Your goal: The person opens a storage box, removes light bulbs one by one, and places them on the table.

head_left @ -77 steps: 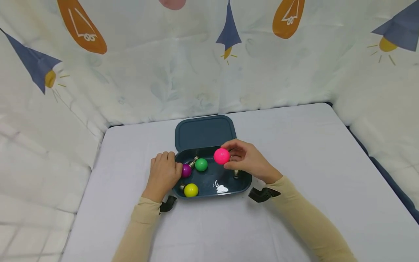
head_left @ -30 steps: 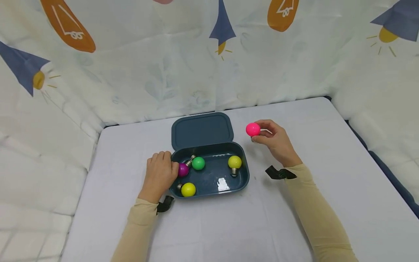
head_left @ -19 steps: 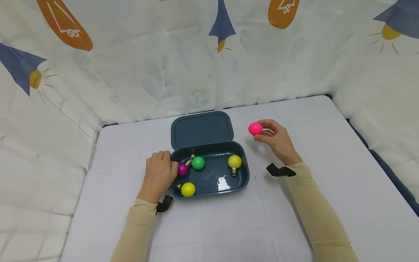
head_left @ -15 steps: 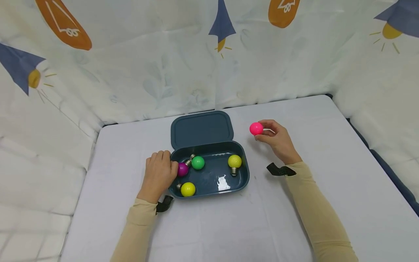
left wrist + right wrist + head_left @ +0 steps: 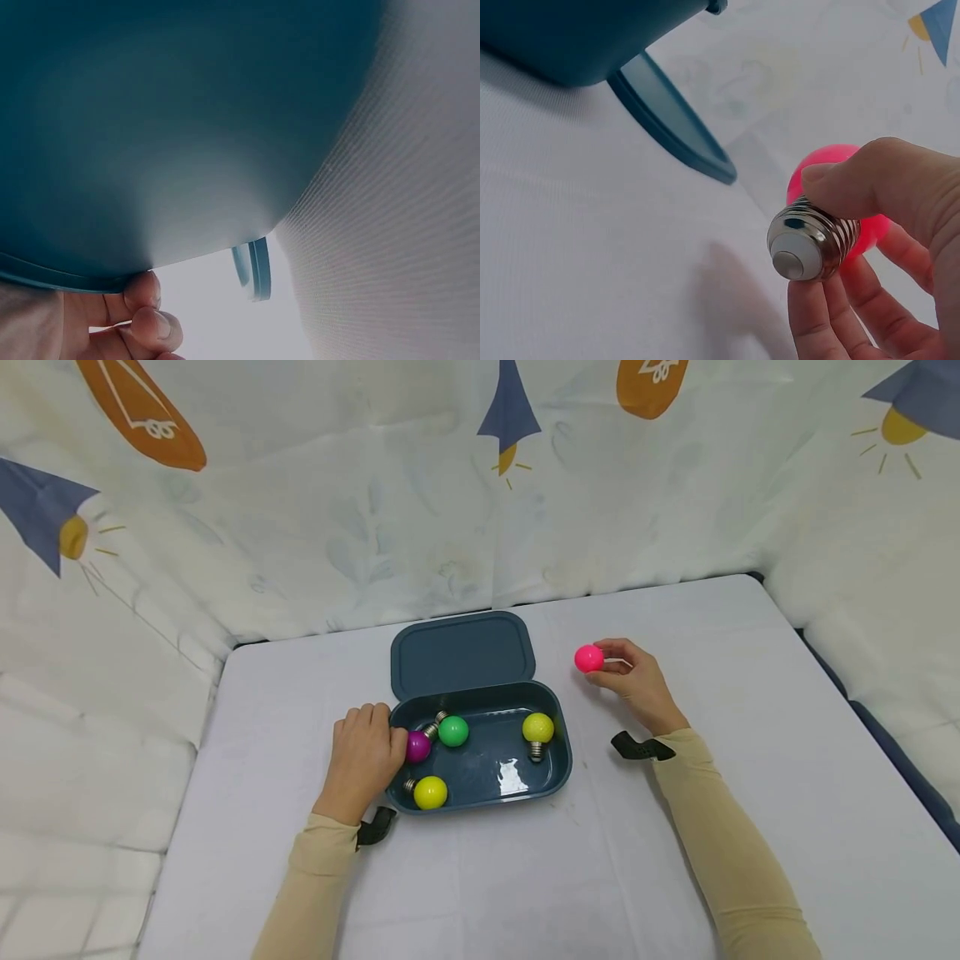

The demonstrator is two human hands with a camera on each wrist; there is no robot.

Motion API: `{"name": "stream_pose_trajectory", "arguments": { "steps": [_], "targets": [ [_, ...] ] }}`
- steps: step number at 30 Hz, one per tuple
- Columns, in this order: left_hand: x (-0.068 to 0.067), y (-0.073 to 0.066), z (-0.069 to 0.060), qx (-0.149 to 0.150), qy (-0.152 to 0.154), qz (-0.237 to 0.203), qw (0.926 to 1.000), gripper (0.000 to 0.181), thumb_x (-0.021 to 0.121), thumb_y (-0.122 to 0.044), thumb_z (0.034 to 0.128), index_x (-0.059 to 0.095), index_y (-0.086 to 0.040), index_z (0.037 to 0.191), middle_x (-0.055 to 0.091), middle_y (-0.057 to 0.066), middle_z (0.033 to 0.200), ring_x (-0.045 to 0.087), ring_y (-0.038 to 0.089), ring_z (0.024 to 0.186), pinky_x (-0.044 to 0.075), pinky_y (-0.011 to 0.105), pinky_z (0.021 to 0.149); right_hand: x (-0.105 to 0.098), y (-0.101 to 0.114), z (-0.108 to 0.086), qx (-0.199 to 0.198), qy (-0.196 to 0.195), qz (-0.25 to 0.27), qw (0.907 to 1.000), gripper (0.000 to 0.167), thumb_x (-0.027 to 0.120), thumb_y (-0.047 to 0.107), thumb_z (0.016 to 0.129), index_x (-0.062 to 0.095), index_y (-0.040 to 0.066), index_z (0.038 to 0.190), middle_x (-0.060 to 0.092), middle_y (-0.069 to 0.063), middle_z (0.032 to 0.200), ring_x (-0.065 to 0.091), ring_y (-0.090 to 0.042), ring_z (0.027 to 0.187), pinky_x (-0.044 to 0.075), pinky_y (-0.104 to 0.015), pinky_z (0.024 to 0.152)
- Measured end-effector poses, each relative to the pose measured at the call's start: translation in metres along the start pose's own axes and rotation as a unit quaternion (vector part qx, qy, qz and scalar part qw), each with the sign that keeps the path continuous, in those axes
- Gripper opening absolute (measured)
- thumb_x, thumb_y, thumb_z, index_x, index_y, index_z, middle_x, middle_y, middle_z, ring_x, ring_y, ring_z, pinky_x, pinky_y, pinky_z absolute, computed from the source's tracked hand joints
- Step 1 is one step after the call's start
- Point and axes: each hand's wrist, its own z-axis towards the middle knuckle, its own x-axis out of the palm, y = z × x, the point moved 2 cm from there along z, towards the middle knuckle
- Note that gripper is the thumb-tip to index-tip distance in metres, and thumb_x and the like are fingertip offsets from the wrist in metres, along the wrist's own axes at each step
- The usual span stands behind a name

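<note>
My right hand [image 5: 633, 681] pinches a pink light bulb [image 5: 588, 658] between thumb and fingers, right of the lid. Its metal screw base [image 5: 802, 244] points toward the camera in the right wrist view, and its shadow falls on the cloth below. At the left end of the dark blue plastic box [image 5: 487, 806], my left hand [image 5: 363, 760] grips the rim, fingers curled over it. Inside the box lie a purple bulb [image 5: 417, 747], a green bulb [image 5: 453, 732], a yellow bulb [image 5: 431, 793] at the front left and another yellow bulb [image 5: 537, 727] at the right.
Behind the box lies its flat blue lid [image 5: 461, 652], close against the back rim. A white cloth [image 5: 525, 893] covers the table, and a patterned curtain [image 5: 405, 518] hangs along the back edge. Black wrist devices [image 5: 637, 747] sit on both forearms.
The right hand has carried the pink bulb from above the box to the right side, then slightly lower over the table. My left hand keeps its grip on the rim.
</note>
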Motion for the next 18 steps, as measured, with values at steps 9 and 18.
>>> {"name": "stream_pose_trajectory", "arguments": {
  "steps": [9,18],
  "targets": [
    [0.000,0.000,-0.001,-0.002,0.003,0.000,1.0000,0.016,0.051,-0.012,0.0935,0.051,0.000,0.083,0.045,0.013,0.072,0.043,0.032,0.073,0.033,0.040,0.071,0.000,-0.009,0.003,0.012,-0.004,-0.040,0.9991,0.052,0.081,0.028,0.089,0.060,0.020,0.136,0.060,0.002,0.127,0.065,-0.014,0.103,0.052,-0.022,0.079],
    [0.000,0.000,0.000,-0.013,0.019,0.000,0.9997,0.016,0.049,-0.012,0.0943,0.051,-0.001,0.084,0.046,0.013,0.074,0.044,0.032,0.075,0.031,0.040,0.071,0.002,-0.011,0.005,0.003,-0.004,-0.091,0.9958,0.057,0.081,0.031,0.089,0.057,0.018,0.138,0.059,-0.010,0.135,0.062,-0.018,0.106,0.053,-0.019,0.076]
  ]
}}
